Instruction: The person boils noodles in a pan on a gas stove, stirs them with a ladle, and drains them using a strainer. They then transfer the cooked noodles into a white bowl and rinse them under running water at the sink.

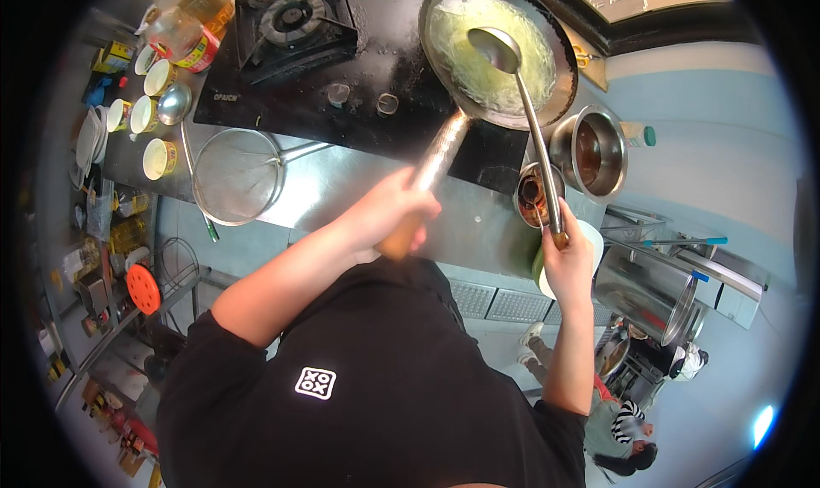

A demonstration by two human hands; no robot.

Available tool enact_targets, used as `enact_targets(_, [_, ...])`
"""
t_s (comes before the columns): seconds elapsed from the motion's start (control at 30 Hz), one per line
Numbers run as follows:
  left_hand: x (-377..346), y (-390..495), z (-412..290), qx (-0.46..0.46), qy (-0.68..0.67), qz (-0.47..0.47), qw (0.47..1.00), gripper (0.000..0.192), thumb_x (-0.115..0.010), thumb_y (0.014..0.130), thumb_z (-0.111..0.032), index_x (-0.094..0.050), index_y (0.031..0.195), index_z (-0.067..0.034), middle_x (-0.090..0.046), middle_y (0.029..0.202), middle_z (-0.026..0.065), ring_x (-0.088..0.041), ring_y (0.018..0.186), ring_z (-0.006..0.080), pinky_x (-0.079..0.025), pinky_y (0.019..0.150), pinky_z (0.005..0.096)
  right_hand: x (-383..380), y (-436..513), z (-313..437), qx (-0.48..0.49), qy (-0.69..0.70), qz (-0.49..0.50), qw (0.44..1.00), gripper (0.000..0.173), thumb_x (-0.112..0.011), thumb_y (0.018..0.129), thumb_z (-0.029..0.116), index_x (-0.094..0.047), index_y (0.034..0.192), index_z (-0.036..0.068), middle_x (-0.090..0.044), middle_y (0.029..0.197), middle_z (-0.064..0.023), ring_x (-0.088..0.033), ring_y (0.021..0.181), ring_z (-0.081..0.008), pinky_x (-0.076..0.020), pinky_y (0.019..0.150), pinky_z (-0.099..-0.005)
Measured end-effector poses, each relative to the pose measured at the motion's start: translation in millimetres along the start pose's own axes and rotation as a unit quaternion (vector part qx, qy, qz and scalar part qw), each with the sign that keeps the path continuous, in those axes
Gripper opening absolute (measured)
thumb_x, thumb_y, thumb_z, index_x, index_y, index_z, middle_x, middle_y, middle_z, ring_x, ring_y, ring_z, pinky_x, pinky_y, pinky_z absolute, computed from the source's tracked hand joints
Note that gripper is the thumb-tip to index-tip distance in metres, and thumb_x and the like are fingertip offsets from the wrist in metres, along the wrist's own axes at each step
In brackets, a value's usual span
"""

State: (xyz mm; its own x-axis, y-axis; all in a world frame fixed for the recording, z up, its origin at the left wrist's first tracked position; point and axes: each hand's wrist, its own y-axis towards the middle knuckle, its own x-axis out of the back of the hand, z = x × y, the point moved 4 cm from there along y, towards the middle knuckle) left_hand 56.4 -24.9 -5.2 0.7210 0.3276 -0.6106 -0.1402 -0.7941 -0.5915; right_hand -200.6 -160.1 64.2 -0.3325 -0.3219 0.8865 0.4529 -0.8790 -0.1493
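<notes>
My left hand [400, 209] grips the handle of a dark wok [565, 97] at the right end of the black gas hob. Inside the wok is a pale yellow-green bubbling liquid [474, 84]; what it is I cannot tell. My right hand [570, 257] holds a long-handled steel ladle [500, 49], its bowl over the middle of the liquid. Under the ladle's handle stands a small steel bowl [520, 199] of dark red sauce with a spoon in it. Beside it is a deeper steel pot [620, 161] with brown liquid. A white and green container [592, 235] sits partly behind my right hand.
A second burner [293, 17] is on the hob's left. A round mesh strainer [237, 177] overhangs the counter edge beside another ladle [175, 103]. Several paper cups [159, 159] and plastic bottles [186, 42] stand at left. Another person [605, 424] is at the lower right.
</notes>
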Motion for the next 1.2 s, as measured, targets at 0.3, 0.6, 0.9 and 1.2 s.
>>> enact_targets(0.3, [3.7,-6.7,-5.2,-0.001,0.005,-0.001,1.0,0.033,-0.065,0.086,-0.013,-0.049,0.114,-0.008,-0.053,0.088,0.003,-0.056,0.06,0.01,-0.048,0.049,0.0258,-3.7,-9.7,-16.5,-0.025,0.168,-0.095,0.981,0.048,-0.065,0.093,0.001,-0.055,0.14,-0.002,-0.073,0.113,-0.0152,-0.07,0.1,-0.0158,-0.0525,0.089,-0.0285])
enact_targets(0.6, [-37.5,-9.6,1.5,-0.018,0.048,-0.013,0.999,0.021,-0.066,0.08,-0.012,-0.049,0.092,-0.009,-0.054,0.081,0.0041,-0.059,0.065,0.015,-0.053,0.058,0.0328,-41.7,-2.4,5.7,-0.038,0.214,-0.131,0.967,0.044,-0.066,0.091,0.007,-0.059,0.134,0.0,-0.074,0.099,-0.0166,-0.073,0.086,-0.0287,-0.0559,0.079,-0.0365])
enact_targets(0.9, [-11.8,-1.1,11.2,-0.015,0.019,-0.01,1.0,0.017,-0.07,0.084,-0.013,-0.059,0.097,-0.009,-0.058,0.086,0.0014,-0.058,0.066,0.0112,-0.052,0.057,0.027,-26.4,-4.6,2.1,0.057,0.054,-0.272,0.959,0.045,-0.066,0.09,0.015,-0.062,0.134,0.007,-0.071,0.093,-0.0229,-0.07,0.083,-0.0412,-0.0546,0.077,-0.0449])
enact_targets(1.2, [16.8,-5.4,-3.2,-0.039,0.039,-0.014,0.998,0.021,-0.07,0.085,-0.014,-0.06,0.099,-0.002,-0.062,0.095,0.0087,-0.064,0.076,0.0176,-0.057,0.064,0.0297,-82.6,-12.2,-41.1,-0.11,0.296,-0.062,0.947,0.02,-0.061,0.088,0.008,-0.065,0.107,0.001,-0.059,0.066,-0.0036,-0.056,0.052,-0.0128,-0.0458,0.049,-0.0302])
